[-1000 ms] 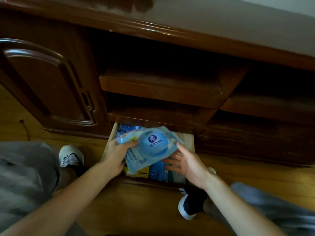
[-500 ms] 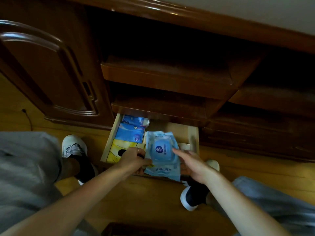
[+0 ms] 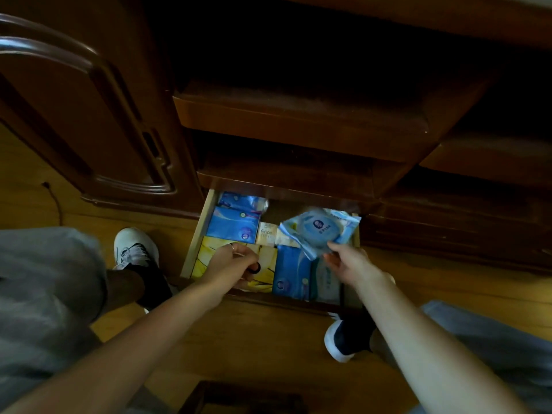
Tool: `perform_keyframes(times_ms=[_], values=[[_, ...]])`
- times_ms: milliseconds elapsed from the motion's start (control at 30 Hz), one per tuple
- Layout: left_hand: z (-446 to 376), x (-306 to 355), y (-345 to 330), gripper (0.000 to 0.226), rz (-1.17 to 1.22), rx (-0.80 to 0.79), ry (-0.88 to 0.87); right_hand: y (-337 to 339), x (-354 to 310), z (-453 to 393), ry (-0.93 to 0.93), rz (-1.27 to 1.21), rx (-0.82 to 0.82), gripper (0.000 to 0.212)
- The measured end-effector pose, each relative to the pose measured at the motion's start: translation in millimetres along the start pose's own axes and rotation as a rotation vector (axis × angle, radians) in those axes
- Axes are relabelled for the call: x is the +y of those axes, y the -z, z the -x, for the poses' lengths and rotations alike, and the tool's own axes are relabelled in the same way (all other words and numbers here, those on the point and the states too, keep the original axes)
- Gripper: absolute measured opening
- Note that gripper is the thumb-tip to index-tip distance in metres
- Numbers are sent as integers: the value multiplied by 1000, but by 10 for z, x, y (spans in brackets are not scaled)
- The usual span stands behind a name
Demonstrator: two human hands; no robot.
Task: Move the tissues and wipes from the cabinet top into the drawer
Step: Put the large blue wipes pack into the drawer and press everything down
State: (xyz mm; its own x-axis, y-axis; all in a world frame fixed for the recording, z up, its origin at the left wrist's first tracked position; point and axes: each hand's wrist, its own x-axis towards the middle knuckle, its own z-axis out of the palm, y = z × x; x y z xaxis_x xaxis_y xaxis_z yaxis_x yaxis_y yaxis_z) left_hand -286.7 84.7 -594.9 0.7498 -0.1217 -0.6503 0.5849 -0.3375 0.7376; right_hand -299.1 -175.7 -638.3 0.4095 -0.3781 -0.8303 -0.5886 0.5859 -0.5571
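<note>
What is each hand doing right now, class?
Left hand: fingers curled, resting on the yellow pack, holding nothing clearly.
Right hand: pinching the wipes pack over the drawer.

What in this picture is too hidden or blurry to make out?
- Cabinet top: cut off by the head view's upper edge.
- Wipes pack print: motion-blurred, held by the right hand.
- Yellow tissue pack: partly covered by the left hand.
- Drawer back: under the cabinet, in shadow.

My right hand [image 3: 348, 262] pinches the wipes pack [image 3: 321, 231] at its near edge over the open drawer [image 3: 199, 231]; my left hand [image 3: 231, 267] rests on the yellow tissue pack [image 3: 206, 255], fingers [image 3: 251, 265] curled.
</note>
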Motion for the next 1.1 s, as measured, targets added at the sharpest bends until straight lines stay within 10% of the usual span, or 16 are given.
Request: perform_keyframes(times_ms=[267,467,633,800,1100], values=[[-7,-105,174,4,75,5,3,-849,36,-348,95,-114,-50,41],[-155,-312,364,6,-231,133,-104,-1247,-155,-779,-185,-301,-155,23],[-278,-492,361,44,-1109,152,-329,-1167,-88,-887,56,503,-33,28],[-348,-654,279,59,-1218,-98,-206,-930,2,-1112,720,1364,163,45],[-343,-785,343,73,-1347,-185,-240,-945,-162,-1623,355,1479,-198,62]])
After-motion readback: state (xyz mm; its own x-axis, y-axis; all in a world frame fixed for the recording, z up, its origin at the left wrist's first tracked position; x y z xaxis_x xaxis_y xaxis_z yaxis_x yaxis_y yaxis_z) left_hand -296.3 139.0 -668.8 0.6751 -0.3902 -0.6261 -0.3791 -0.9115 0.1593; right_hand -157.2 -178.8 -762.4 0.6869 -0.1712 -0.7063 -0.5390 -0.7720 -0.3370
